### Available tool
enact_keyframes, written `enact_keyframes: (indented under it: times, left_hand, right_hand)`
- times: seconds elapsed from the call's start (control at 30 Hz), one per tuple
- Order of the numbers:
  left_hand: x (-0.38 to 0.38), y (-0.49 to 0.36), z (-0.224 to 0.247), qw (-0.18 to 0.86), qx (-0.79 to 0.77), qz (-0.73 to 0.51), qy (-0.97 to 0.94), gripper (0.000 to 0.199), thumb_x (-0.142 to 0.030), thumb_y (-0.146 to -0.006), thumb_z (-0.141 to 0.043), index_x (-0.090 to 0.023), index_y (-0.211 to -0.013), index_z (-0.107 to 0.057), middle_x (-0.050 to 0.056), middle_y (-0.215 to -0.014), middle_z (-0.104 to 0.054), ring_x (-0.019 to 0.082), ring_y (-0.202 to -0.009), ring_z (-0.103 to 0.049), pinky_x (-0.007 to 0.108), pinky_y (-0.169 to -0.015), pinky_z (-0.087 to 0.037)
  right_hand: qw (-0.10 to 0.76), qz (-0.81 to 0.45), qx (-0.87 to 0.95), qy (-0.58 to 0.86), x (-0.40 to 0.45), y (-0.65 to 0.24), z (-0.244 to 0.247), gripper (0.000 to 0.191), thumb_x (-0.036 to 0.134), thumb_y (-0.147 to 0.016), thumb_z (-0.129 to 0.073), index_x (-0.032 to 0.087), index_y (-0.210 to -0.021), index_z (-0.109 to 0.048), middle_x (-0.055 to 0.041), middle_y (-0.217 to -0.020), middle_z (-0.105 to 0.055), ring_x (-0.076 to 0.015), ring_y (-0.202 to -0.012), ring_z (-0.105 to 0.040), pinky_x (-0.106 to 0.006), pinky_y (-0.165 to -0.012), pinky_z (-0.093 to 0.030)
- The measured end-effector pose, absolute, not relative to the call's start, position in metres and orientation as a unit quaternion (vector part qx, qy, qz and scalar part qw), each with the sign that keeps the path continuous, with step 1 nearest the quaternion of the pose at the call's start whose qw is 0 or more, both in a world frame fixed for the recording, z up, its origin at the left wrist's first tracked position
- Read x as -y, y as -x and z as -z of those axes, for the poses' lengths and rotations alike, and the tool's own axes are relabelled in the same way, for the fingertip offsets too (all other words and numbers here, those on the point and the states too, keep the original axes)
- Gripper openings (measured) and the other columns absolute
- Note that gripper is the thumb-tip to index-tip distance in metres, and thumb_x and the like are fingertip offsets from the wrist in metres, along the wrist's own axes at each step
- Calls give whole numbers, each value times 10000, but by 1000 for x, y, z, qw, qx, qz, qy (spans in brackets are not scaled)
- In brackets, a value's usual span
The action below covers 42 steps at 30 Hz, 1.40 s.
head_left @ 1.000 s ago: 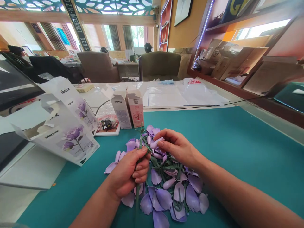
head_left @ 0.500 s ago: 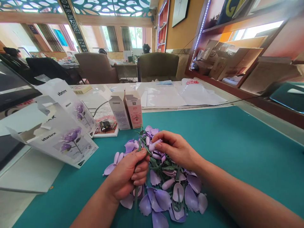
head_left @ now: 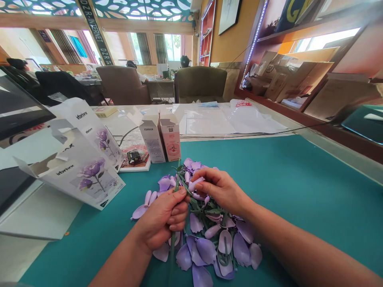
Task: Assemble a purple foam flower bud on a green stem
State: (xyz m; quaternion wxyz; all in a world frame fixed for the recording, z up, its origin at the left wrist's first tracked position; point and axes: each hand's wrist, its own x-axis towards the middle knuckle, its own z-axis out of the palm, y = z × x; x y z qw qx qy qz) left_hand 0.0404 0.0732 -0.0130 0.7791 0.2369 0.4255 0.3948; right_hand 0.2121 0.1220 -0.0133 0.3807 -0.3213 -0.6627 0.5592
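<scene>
Over petal pile [head_left: 206,249]: left hand [head_left: 169,215] grips one stem [head_left: 177,182], right hand [head_left: 224,189] pinches one purple piece [head_left: 195,184]. Left of pile: two white boxes [head_left: 85,173].

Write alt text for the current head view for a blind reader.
The left hand grips a green stem while the right hand pinches a pale purple piece close by, over heaped purple petals and green parts on a teal mat. Flower-printed boxes are at left; chairs stand farther back.
</scene>
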Motion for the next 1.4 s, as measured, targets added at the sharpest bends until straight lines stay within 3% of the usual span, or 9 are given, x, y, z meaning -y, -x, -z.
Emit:
enact_keyframes:
  times: [0.2, 0.37, 0.53, 0.77, 0.97, 1.13, 1.23, 1.4]
  left_hand:
    - [-74, -42, 12, 787, -408, -400, -232, 245, -310, -888, -551, -154, -700, -535, -101, -444, -319, 14, -349, -150, 123, -345, -178]
    - [-74, -42, 11, 782, -414, -409, -221, 271, -292, -926, -484, -145, -710, -558, -94, -441, -321, 19, -349, -158, 126, -348, -187]
    - [-73, -44, 9, 776, -407, -420, -234, 218, -278, -899, -539, -155, -719, -547, -95, -455, -334, 18, -355, -163, 121, -345, -198]
    - [-70, -45, 12, 768, -397, -440, -243, 214, -287, -852, -623, -176, -710, -507, -104, -468, -315, 22, -378, -158, 110, -337, -208]
    - [-72, -46, 9, 761, -415, -439, -235, 238, -257, -899, -543, -161, -682, -526, -98, -465, -294, 22, -371, -148, 109, -326, -211]
    - [-76, -42, 3, 752, -438, -446, -211, 319, -228, -947, -440, -131, -670, -564, -90, -450, -289, 21, -360, -159, 109, -322, -211]
    - [-78, -39, 1, 747, -443, -456, -196, 360, -224, -958, -421, -128, -635, -550, -83, -446, -298, 22, -351, -181, 116, -322, -218]
    - [-80, -38, 1, 745, -449, -459, -181, 398, -221, -958, -427, -135, -577, -499, -77, -442, -305, 20, -342, -198, 123, -320, -219]
  right_hand:
    - [400, -568, 644, 320, -126, -216, 11, 244, 359, -822, -646, 178, -983, -618, 27, -700, -609, -93, -595, -543, -246, -574, -466]
    - [448, -533, 621, 360, -129, -220, 8, 232, 363, -751, -721, 180, -817, -595, 2, -705, -646, -112, -623, -588, -254, -578, -490]
    - [479, -485, 626, 378, -126, -218, 9, 172, 333, -730, -721, 180, -724, -643, -1, -666, -673, -110, -597, -583, -253, -568, -483]
    - [507, -479, 605, 385, -121, -214, 14, 155, 318, -727, -727, 182, -711, -655, -6, -672, -689, -134, -633, -622, -271, -594, -501]
    - [491, -479, 627, 370, -121, -212, 16, 158, 340, -795, -663, 185, -788, -636, -7, -708, -679, -137, -669, -634, -281, -635, -512]
    - [372, -433, 724, 387, -128, -226, 5, 181, 274, -853, -588, 181, -1007, -609, -17, -820, -676, -134, -729, -615, -270, -649, -467]
    - [223, -325, 818, 418, -128, -235, -9, 34, 189, -837, -596, 182, -861, -620, 16, -738, -636, -109, -658, -539, -248, -616, -395]
    - [-24, -173, 903, 394, -113, -233, -25, 50, 140, -793, -626, 164, -751, -642, -24, -794, -658, -143, -731, -546, -260, -603, -312]
